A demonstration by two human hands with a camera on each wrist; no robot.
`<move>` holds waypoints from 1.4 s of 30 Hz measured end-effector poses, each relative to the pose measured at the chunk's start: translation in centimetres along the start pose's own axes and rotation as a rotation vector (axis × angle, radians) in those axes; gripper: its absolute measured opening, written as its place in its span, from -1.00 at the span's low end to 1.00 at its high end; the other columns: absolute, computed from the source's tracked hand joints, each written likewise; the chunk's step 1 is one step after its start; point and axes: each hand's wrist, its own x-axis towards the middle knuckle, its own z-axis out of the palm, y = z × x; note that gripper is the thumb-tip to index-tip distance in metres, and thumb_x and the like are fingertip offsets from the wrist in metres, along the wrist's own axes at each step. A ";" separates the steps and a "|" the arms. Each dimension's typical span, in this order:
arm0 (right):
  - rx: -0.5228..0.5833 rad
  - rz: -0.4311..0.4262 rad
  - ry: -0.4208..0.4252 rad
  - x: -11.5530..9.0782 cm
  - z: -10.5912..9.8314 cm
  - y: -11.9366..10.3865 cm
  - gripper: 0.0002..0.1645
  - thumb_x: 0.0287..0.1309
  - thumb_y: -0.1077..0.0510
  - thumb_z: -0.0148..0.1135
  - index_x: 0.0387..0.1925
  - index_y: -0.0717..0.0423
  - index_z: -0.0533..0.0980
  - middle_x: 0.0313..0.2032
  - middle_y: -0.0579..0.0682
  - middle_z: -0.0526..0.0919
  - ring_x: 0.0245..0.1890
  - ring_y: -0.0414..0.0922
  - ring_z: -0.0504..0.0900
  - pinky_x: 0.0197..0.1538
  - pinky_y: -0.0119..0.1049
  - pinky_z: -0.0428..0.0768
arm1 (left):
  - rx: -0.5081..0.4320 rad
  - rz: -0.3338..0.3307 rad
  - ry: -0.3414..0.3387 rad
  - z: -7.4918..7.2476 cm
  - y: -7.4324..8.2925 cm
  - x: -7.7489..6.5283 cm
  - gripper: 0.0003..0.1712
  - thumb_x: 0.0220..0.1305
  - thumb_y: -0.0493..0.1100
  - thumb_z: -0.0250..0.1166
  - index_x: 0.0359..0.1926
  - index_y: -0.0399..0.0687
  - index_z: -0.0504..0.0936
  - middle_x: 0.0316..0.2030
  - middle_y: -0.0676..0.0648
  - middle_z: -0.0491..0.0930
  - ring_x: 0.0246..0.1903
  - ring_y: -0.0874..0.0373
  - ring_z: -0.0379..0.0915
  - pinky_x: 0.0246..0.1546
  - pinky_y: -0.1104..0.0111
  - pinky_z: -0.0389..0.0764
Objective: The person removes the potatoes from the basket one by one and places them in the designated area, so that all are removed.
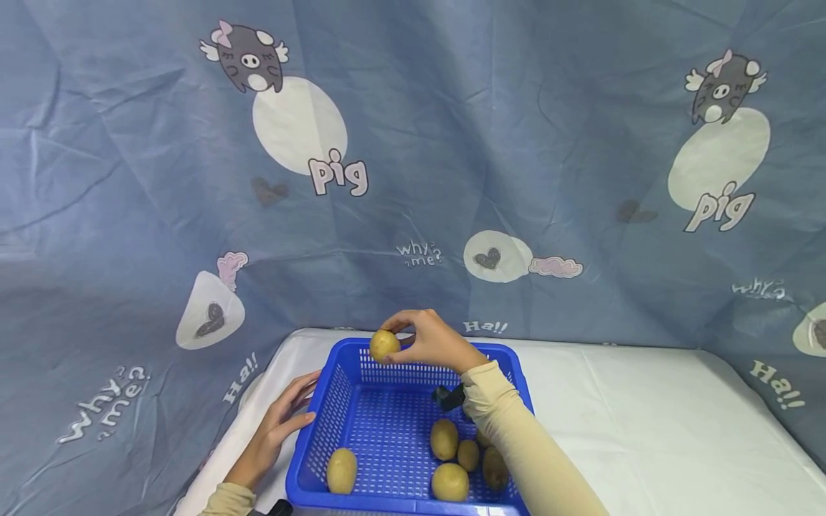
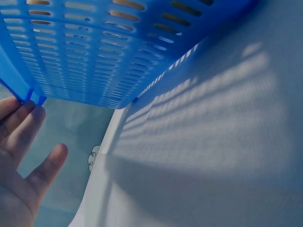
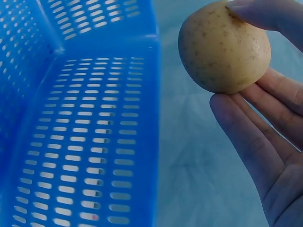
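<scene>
A round yellow potato (image 1: 384, 346) is pinched between the thumb and fingers of my right hand (image 1: 431, 340), above the far rim of a blue plastic basket (image 1: 413, 506). In the right wrist view the same potato (image 3: 225, 47) shows brown specks, and the basket wall stands beside it. My left hand (image 1: 274, 430) is at the basket's left side; in the left wrist view its fingertips (image 2: 35, 111) touch the rim, with the fingers fairly straight and the thumb apart. Inside the basket, one potato (image 1: 341, 471) lies at the near left, and several others, including a large one (image 1: 450, 482), lie at the right.
The basket stands on a white-covered table (image 1: 619, 423), which extends to the right. A blue printed cloth (image 1: 413, 179) hangs behind and around the table. My right forearm (image 1: 525, 444) crosses over the basket's right side and partly hides the potatoes there.
</scene>
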 end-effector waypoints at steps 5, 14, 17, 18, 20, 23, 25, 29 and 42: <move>0.049 0.004 0.048 -0.8 -1.0 -0.3 -0.45 0.00 0.13 0.64 0.07 0.05 0.66 -0.01 -0.07 0.75 0.04 -0.11 0.72 0.03 -0.35 0.75 | 0.005 -0.005 -0.003 -0.1 -0.1 -0.1 -0.29 0.39 -0.34 0.07 0.54 -0.17 0.25 0.45 -0.35 0.32 0.38 0.46 0.33 0.34 0.61 0.36; 0.085 0.000 0.154 -2.3 -2.9 -1.0 -0.47 -0.01 0.04 0.65 0.04 -0.03 0.68 -0.02 -0.07 0.76 0.06 -0.12 0.72 0.01 -0.35 0.76 | 0.029 -0.040 -0.004 -0.2 -0.1 -0.2 -0.29 0.39 -0.29 0.08 0.55 -0.12 0.25 0.46 -0.29 0.33 0.37 0.48 0.33 0.32 0.57 0.36; 0.095 -0.001 0.165 -2.8 -3.2 -1.2 -0.48 -0.01 0.03 0.65 0.03 -0.06 0.68 -0.01 -0.10 0.75 0.06 -0.13 0.72 0.03 -0.34 0.76 | 0.029 -0.035 -0.005 -0.3 -0.1 -0.2 -0.29 0.39 -0.30 0.08 0.55 -0.12 0.25 0.46 -0.29 0.33 0.37 0.47 0.33 0.33 0.57 0.37; 0.097 0.002 0.169 -3.0 -3.3 -1.2 -0.48 -0.01 0.02 0.65 0.04 -0.07 0.68 -0.01 -0.11 0.75 0.06 -0.14 0.72 0.03 -0.34 0.75 | 0.025 -0.032 -0.005 -0.3 -0.1 -0.2 -0.29 0.39 -0.30 0.08 0.55 -0.13 0.25 0.46 -0.29 0.33 0.38 0.47 0.33 0.33 0.58 0.37; 0.096 0.010 0.179 -3.3 -3.5 -1.2 -0.48 -0.01 0.01 0.65 0.04 -0.11 0.68 0.00 -0.15 0.75 0.07 -0.16 0.72 0.03 -0.35 0.75 | 0.020 -0.025 -0.006 -0.3 -0.1 -0.2 -0.29 0.39 -0.31 0.07 0.55 -0.14 0.25 0.46 -0.30 0.33 0.38 0.46 0.33 0.33 0.59 0.37; 0.104 0.024 0.194 -4.0 -3.9 -1.2 -0.47 -0.01 -0.01 0.65 0.05 -0.15 0.67 0.01 -0.16 0.74 0.08 -0.16 0.71 0.05 -0.36 0.75 | 0.011 -0.013 -0.009 -0.3 -0.1 -0.2 -0.30 0.40 -0.32 0.07 0.55 -0.15 0.25 0.45 -0.31 0.32 0.39 0.45 0.33 0.33 0.59 0.37; 0.107 0.032 0.204 -4.4 -4.2 -1.2 -0.46 -0.01 -0.02 0.65 0.05 -0.17 0.67 0.02 -0.16 0.74 0.08 -0.15 0.71 0.05 -0.36 0.74 | 0.007 -0.006 -0.007 -0.3 -0.1 -0.2 -0.30 0.39 -0.33 0.07 0.54 -0.18 0.25 0.45 -0.33 0.32 0.38 0.45 0.33 0.32 0.60 0.37; 0.114 0.047 0.220 -5.2 -4.7 -1.4 -0.47 -0.02 -0.04 0.66 0.03 -0.20 0.66 0.02 -0.17 0.73 0.08 -0.15 0.71 0.06 -0.35 0.74 | -0.005 0.008 -0.004 -0.2 -0.1 -0.2 -0.30 0.38 -0.36 0.07 0.53 -0.22 0.25 0.44 -0.37 0.31 0.38 0.43 0.34 0.32 0.61 0.38; 0.112 0.030 0.281 -7.5 -6.1 -1.5 -0.47 0.00 0.07 0.65 0.05 -0.12 0.66 0.03 -0.09 0.74 0.03 -0.14 0.74 0.04 -0.32 0.76 | -0.034 0.003 -0.018 -0.1 -0.1 -0.1 -0.29 0.39 -0.35 0.05 0.55 -0.20 0.23 0.45 -0.36 0.29 0.39 0.42 0.33 0.34 0.62 0.35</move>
